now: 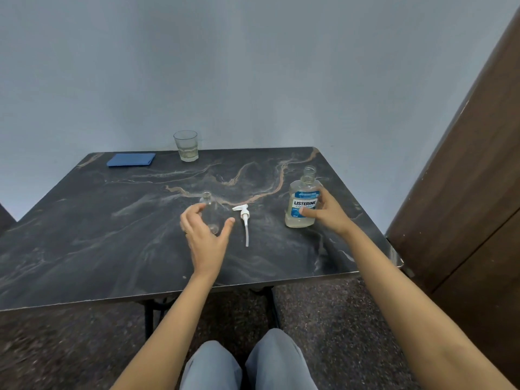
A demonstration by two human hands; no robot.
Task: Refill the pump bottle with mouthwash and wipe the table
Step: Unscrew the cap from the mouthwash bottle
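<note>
A small clear pump bottle (pixel 208 205) stands uncapped near the middle of the dark marble table (pixel 112 220). My left hand (pixel 205 240) curves around it from the near side, fingers and thumb spread, the thumb clear of the glass. Just to its right lies the white pump head (pixel 244 215), its tube pointing toward me. At the right stands the mouthwash bottle (pixel 305 192), blue-labelled, capless, holding pale liquid. My right hand (pixel 327 213) grips it, thumb on the label and fingers round its right side.
A folded blue cloth (pixel 130 159) lies at the back left of the table. A drinking glass (pixel 186 146) with a little pale liquid stands at the back edge by the wall. A brown door (pixel 464 192) rises close beside the table's right edge.
</note>
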